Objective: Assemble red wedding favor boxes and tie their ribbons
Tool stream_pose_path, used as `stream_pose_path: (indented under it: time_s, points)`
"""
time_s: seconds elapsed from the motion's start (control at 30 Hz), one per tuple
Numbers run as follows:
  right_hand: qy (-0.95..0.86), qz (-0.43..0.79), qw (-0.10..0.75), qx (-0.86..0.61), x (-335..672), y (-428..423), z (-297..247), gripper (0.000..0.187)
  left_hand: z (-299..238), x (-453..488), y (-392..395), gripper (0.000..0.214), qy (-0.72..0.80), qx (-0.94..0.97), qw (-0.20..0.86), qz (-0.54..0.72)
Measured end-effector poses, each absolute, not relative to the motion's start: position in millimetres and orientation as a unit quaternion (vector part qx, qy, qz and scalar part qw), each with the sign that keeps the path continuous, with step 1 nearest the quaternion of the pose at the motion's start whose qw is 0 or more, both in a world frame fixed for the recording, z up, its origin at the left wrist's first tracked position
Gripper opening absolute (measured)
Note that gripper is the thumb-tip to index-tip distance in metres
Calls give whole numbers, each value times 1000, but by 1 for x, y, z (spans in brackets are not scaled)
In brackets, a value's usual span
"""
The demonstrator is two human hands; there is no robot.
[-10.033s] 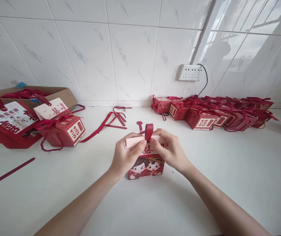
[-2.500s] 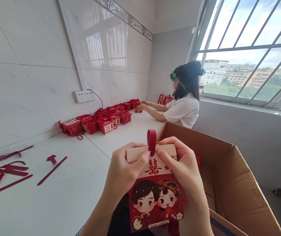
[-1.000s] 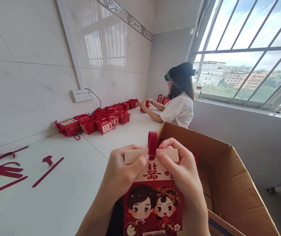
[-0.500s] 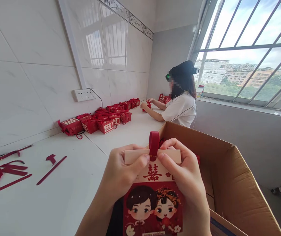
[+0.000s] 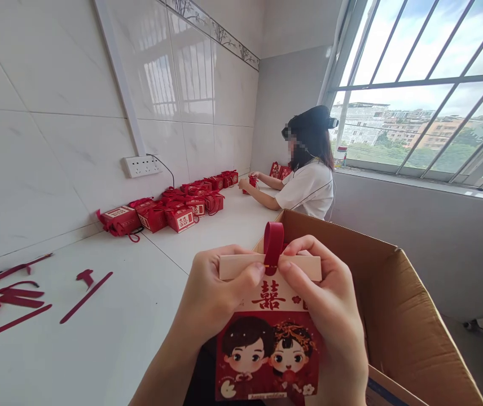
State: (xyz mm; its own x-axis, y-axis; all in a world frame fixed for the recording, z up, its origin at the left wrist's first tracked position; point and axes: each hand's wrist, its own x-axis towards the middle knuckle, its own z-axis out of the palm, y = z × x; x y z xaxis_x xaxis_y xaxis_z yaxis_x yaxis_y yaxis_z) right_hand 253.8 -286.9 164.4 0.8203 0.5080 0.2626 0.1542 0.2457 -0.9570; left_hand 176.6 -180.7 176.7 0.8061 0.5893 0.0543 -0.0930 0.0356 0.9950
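Both my hands grip a red gift box (image 5: 267,338) printed with a cartoon couple and a red character on a cream band. My left hand (image 5: 220,293) pinches the left part of its cream top flap (image 5: 238,267), thumb in front and fingers behind. On the other side my right hand (image 5: 321,287) pinches the right part of that flap. Between my two thumbs a dark red ribbon loop (image 5: 273,242) stands up above the flap. The lower edge of the box is near the bottom of the picture.
Several finished red boxes (image 5: 180,217) with ribbons line the wall on the white table (image 5: 110,355). Loose red ribbons (image 5: 21,294) lie at the left. A large cardboard box (image 5: 415,316) stands open at my right. Farther off, a co-worker (image 5: 307,180) handles a red box.
My hands and the gift box have shifted slightly to the right in the picture, while the background has moved slightly left. My grip on the flap looks the same.
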Motion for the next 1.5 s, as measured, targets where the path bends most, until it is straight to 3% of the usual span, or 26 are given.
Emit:
stream_pose_path:
  time_s: [1.0,1.1,1.2,1.3,1.37,1.5]
  points:
    - [-268,184,728,-604,266,-289,159,26,169,182,-174,24,165,660,701,213]
    - [-352,219,738,-532,279,-292,146,34,159,178,-163,26,117,670,706,198]
    - [-451,282,722,-443,296,-295,123,47,140,177,-145,26,-26,688,710,152]
    - [-491,246,634,-544,308,-299,94,34,122,189,-131,26,-164,700,689,96]
    - [-507,249,588,-579,311,-303,75,35,115,204,-133,28,-191,706,680,42]
    - [-479,344,592,-549,312,-317,45,37,107,239,-156,35,-223,691,685,-55]
